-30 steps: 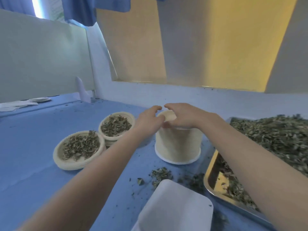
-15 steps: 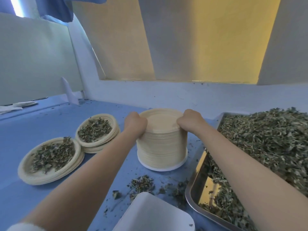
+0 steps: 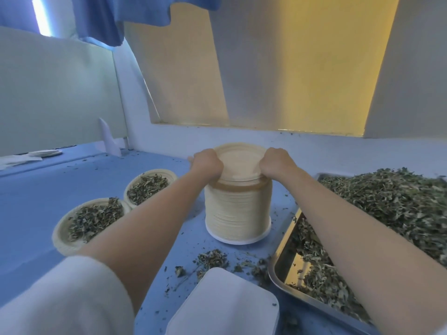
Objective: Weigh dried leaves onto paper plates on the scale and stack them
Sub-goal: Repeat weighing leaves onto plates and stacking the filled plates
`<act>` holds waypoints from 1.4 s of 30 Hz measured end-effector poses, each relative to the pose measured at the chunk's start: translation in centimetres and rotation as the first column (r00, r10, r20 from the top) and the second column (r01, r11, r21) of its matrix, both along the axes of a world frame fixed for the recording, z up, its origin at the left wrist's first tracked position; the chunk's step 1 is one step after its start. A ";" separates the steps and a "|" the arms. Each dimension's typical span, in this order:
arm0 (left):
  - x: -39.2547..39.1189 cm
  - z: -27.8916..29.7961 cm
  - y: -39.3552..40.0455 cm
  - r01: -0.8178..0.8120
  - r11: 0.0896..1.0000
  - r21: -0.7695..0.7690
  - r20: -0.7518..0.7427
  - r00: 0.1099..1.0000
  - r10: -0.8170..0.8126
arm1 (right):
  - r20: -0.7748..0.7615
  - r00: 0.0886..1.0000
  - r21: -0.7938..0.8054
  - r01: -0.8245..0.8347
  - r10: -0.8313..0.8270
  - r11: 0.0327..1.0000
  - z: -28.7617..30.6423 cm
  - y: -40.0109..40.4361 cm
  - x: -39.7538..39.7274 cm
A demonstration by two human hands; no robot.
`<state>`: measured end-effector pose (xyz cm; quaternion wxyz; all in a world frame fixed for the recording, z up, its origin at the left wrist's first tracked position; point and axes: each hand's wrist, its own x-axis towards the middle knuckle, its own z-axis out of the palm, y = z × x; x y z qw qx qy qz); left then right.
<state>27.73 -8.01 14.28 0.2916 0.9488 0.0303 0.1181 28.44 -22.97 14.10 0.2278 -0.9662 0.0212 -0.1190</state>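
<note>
A tall stack of cream paper plates [image 3: 237, 213] stands on the blue table. My left hand [image 3: 207, 163] and my right hand [image 3: 274, 163] grip opposite edges of the top plates [image 3: 239, 163], which are lifted and tilted a little above the stack. A steel tray [image 3: 280, 274] heaped with dried leaves [image 3: 391, 209] sits at the right. Two plate stacks topped with leaves lie at the left, one near [image 3: 92, 221] and one farther back [image 3: 148, 186]. The white scale [image 3: 222, 303] shows at the bottom edge.
Loose leaf crumbs [image 3: 212, 259] lie scattered between the scale and the plate stack. A white partition wall [image 3: 60, 97] closes off the left, and a ledge runs along the back. A few flat plates [image 3: 46, 153] rest on the far left.
Both hands have lifted the top plates off the stack, opening a gap below them. The camera view has shifted.
</note>
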 end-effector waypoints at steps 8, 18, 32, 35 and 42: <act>0.7 -0.4 0.4 0.018 1.000 -0.006 -0.012 1.000 -0.018 | -0.029 0.999 0.035 0.044 -0.043 0.998 -0.7 0.4 1.3; -4.5 0.5 2.1 0.088 0.978 -0.190 0.129 0.990 -0.064 | 0.054 0.998 0.007 -0.041 0.040 0.999 0.8 0.2 -5.0; -17.1 -11.0 6.3 0.093 0.926 -0.365 -0.070 0.990 -0.127 | -0.059 0.982 -0.042 -0.181 0.178 0.983 -10.1 1.8 -18.8; -17.4 -13.2 6.0 0.022 0.930 -0.366 -0.162 0.983 -0.087 | -0.132 0.987 -0.182 -0.116 0.093 0.976 -12.0 2.1 -19.0; -17.0 -15.5 6.6 0.025 0.892 -0.452 -0.155 0.982 -0.106 | -0.110 0.991 -0.180 -0.089 0.070 0.980 -14.2 2.1 -18.5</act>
